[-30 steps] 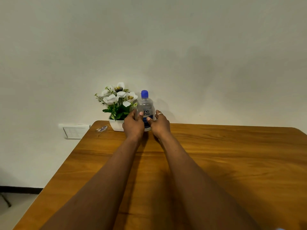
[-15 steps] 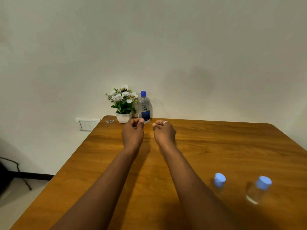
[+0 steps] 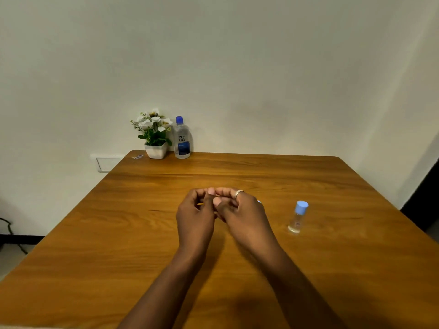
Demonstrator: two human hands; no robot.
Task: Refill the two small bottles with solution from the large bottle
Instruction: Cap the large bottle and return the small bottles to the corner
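Observation:
The large clear bottle [image 3: 181,138], with a blue cap and a blue label, stands at the far edge of the wooden table [image 3: 118,245]. One small clear bottle [image 3: 298,217] with a light blue cap stands upright at the right. Only a sliver of the second small bottle's blue cap [image 3: 259,202] shows behind my right hand. My left hand [image 3: 194,217] and my right hand [image 3: 240,212] hover together over the table's middle. Their fingers are loosely curled, their fingertips touch, and neither holds anything. Both hands are well short of the large bottle.
A white pot of white flowers [image 3: 155,136] stands just left of the large bottle, against the wall. A small wrapper [image 3: 137,157] lies at the table's far left corner. A wall socket [image 3: 108,162] sits beyond that corner.
Both hands let go of the large bottle at the far edge and drew back to the table's middle, where they now meet. The view tilted down, and the small bottles came into sight.

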